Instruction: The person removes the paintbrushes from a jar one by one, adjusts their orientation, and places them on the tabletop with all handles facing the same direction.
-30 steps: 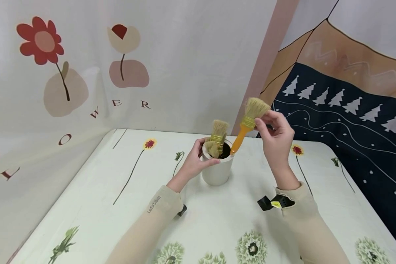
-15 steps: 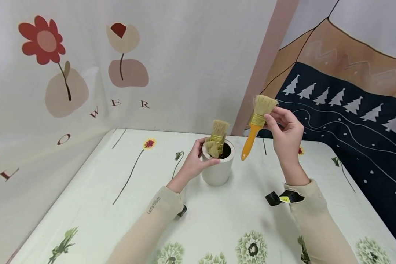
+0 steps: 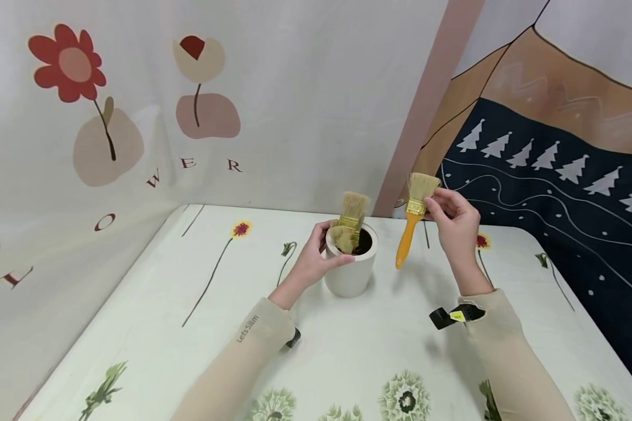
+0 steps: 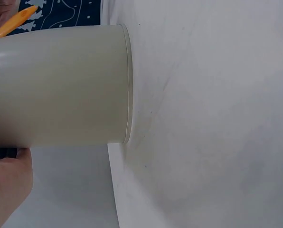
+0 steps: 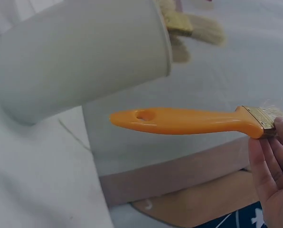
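Our orange brush [image 3: 412, 222] has dipped; right hand [image 3: 459, 227] pinching it, left hand [image 3: 313, 261] curled round the pot [image 3: 350, 278], we should brace both

Head view downward; close wrist views share pot [image 5: 82, 59].

On the pale wall cloth [image 3: 305, 117] before me I can read dark red capitals, well spaced: L [image 3: 16, 277] at the far left and lowest, then O [image 3: 105, 221], W [image 3: 153, 178], E [image 3: 187, 163] and R [image 3: 234, 165], climbing rightward until E and R stand nearly level. Near the cuff of my left sleeve [image 3: 237, 359], slanting dark lettering looks like "Let's Slim", its last letters uncertain. The yellow label [image 3: 457, 316] on the black camera [image 3: 441, 318] at my right wrist is too small to make out.
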`<act>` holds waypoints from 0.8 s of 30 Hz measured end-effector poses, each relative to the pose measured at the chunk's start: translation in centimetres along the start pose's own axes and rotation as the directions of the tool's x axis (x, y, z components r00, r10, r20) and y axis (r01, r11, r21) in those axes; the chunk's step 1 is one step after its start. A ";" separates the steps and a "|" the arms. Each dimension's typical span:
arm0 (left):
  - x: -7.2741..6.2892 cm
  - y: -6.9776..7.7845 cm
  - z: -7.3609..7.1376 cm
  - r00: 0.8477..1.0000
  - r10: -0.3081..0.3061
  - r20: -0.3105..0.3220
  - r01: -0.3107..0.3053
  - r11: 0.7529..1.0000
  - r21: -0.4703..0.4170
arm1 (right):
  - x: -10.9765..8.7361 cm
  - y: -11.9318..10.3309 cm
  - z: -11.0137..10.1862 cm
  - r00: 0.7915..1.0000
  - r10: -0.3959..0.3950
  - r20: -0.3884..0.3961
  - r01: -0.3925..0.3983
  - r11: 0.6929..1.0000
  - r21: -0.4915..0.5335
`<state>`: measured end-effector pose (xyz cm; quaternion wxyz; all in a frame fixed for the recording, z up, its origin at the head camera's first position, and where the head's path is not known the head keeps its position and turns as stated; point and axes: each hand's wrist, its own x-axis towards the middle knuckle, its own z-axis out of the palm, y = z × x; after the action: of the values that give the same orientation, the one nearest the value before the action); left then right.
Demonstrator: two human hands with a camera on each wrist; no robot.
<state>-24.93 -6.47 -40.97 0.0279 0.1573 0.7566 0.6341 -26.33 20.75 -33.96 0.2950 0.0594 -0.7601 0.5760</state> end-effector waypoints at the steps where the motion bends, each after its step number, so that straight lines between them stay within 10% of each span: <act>1: 0.0 0.0 0.0 1.000 0.000 -0.001 0.000 1.000 0.001 | 0.0 0.4 0.0 1.000 0.015 0.009 -0.015 1.000 -0.001; 10: -0.1 0.0 -0.1 1.000 0.011 0.003 -0.011 1.000 0.002 | -0.2 4.8 0.4 0.978 0.180 0.108 -0.180 0.984 -0.008; 24: -0.1 -0.2 0.0 1.000 0.013 0.002 -0.013 1.000 0.001 | -0.9 10.0 0.7 0.832 0.474 0.288 -0.443 0.881 -0.167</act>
<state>-24.89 -6.48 -41.14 0.0243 0.1628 0.7559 0.6336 -30.17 23.19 -42.96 0.0232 -0.0457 -0.8156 0.5763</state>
